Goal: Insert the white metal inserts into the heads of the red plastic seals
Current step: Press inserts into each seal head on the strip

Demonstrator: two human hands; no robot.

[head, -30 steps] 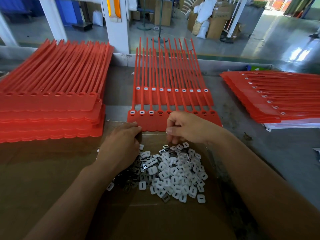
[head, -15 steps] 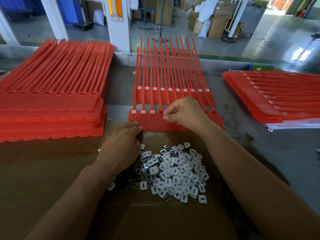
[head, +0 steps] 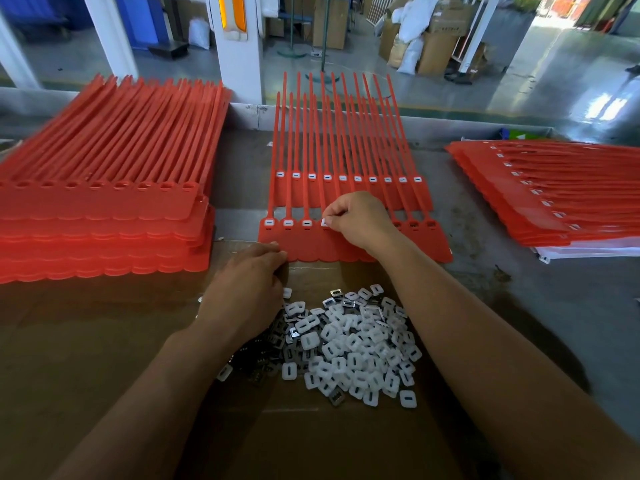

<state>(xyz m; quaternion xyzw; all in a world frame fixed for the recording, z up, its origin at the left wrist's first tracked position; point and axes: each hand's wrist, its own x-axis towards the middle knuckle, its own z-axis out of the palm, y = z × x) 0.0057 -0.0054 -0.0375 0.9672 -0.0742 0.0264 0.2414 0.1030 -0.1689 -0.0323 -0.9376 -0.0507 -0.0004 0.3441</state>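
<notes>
Both bare forearms reach from the near edge toward the far side. The right grip point(head: 360, 220), farther out, is knuckles-up, its thumb and forefinger pinching a white insert point(head: 325, 222), the other fingers curled. The left grip point(head: 249, 289) lies palm-down nearer, fingers bent under; whether it holds anything is hidden.

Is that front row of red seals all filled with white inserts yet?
Partly filled: three left heads hold inserts, the right hand pinches a fourth insert, right-end heads show empty holes.
</notes>
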